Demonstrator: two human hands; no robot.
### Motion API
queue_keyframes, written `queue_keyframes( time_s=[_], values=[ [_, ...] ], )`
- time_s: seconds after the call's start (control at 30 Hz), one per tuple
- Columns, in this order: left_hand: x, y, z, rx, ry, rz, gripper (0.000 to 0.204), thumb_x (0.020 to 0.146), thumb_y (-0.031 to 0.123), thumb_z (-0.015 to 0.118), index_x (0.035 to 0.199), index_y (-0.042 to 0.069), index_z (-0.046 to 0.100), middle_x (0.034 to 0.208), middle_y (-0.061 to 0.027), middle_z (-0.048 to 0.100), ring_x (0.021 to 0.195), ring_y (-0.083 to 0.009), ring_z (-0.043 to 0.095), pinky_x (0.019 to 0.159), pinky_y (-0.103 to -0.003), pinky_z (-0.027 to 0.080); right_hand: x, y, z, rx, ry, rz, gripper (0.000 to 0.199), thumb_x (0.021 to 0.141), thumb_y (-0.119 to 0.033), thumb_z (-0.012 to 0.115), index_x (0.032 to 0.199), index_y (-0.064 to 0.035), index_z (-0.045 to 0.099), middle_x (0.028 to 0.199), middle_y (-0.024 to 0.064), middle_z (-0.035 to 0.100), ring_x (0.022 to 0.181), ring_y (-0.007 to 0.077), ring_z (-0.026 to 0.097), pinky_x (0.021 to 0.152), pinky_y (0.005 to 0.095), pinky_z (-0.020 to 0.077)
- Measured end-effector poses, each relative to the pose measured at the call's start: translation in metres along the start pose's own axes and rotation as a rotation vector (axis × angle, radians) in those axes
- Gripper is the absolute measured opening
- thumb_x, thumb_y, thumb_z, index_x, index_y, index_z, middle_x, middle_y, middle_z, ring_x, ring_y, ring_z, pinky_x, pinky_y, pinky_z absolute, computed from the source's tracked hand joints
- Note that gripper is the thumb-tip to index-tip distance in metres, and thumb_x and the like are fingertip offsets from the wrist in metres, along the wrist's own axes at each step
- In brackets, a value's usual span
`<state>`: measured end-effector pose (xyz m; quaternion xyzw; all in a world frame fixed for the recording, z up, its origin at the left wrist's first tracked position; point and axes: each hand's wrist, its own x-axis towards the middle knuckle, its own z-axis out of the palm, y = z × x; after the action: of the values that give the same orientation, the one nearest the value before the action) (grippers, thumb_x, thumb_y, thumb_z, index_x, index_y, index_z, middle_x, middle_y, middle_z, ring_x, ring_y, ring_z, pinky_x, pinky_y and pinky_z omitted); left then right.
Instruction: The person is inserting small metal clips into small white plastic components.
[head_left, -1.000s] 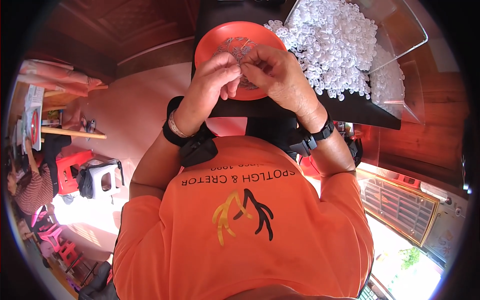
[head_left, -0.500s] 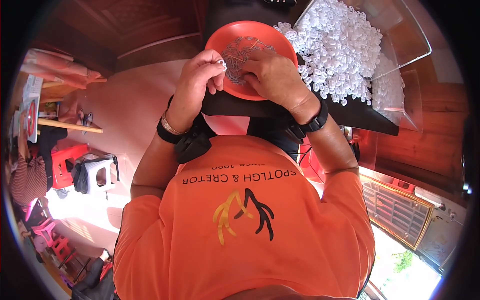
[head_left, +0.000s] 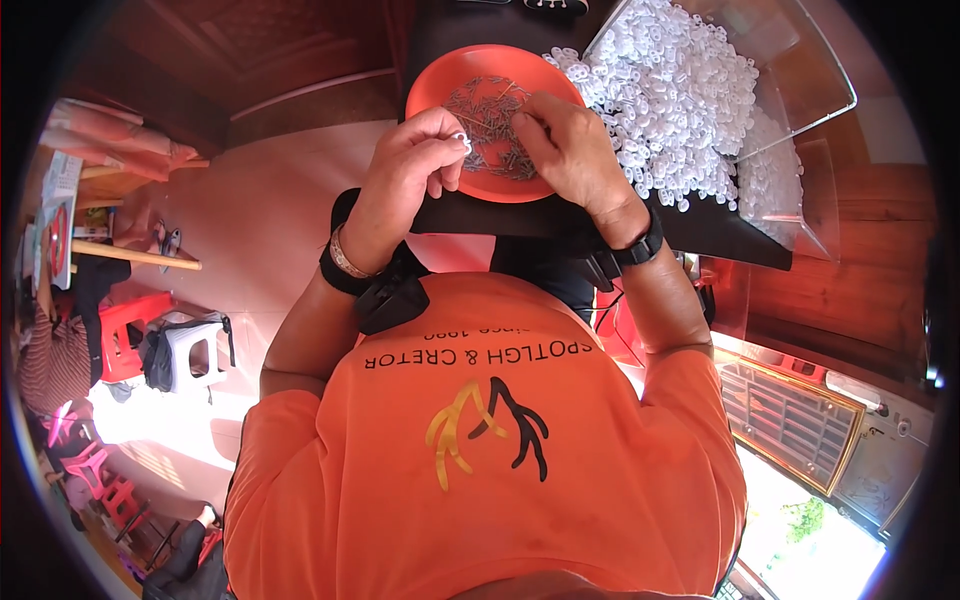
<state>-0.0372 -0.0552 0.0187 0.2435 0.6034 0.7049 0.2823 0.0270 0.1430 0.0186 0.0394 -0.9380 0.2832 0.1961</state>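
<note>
While the left hand (head_left: 405, 180) hovers at the near-left rim of the orange bowl (head_left: 437, 75), its thumb and forefinger are pressed together on a small white plastic piece (head_left: 465, 143) — the piece sits right at the fingertips, just above the bowl's edge. The right hand (head_left: 565, 150) lies over the bowl's right side, fingers curled downward into the heap of thin metal pins (head_left: 485, 110) that fills the bowl; whether they are pinching a pin cannot be told, since the fingertips are hidden behind the knuckles. The two hands are close together, almost touching at the fingertips.

The bowl rests on a dark tabletop (head_left: 720, 225). Just to its right a large pile of white plastic pieces (head_left: 670, 95) spills out of a clear plastic box (head_left: 800, 80) — some pieces lie against the bowl's rim. A black band with a device is on the left wrist, a black watch (head_left: 640, 248) on the right. Off to the left, on the floor, stand a red stool (head_left: 125, 325) and a white stool (head_left: 195, 350).
</note>
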Motion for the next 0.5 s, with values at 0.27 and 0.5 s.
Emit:
queue_keyframes(
  time_s=[0.27, 0.5],
  values=[
    [0.004, 0.005, 0.014, -0.006, -0.004, 0.025, 0.016, 0.088, 0.020, 0.051, 0.078, 0.008, 0.052, 0.062, 0.0027, 0.049, 0.057, -0.0038, 0.043, 0.052, -0.020, 0.033, -0.004, -0.003, -0.014, 0.988, -0.103, 0.463, 0.019, 0.095, -0.021, 0.054, 0.091, -0.0038, 0.060, 0.079, 0.0021, 0.063, 0.068, 0.0087, 0.055, 0.065, 0.0216, 0.0445],
    [0.016, -0.006, 0.027, 0.310, -0.061, 0.407, 0.006, 0.083, 0.006, 0.057, 0.085, 0.001, 0.056, 0.089, -0.0062, 0.053, 0.076, -0.0155, 0.052, 0.069, -0.028, 0.043, -0.007, -0.004, -0.008, 0.934, -0.016, 0.462, 0.020, 0.094, -0.021, 0.057, 0.090, -0.0017, 0.061, 0.075, 0.0012, 0.062, 0.066, 0.0073, 0.054, 0.061, 0.0221, 0.0446]
  ],
)
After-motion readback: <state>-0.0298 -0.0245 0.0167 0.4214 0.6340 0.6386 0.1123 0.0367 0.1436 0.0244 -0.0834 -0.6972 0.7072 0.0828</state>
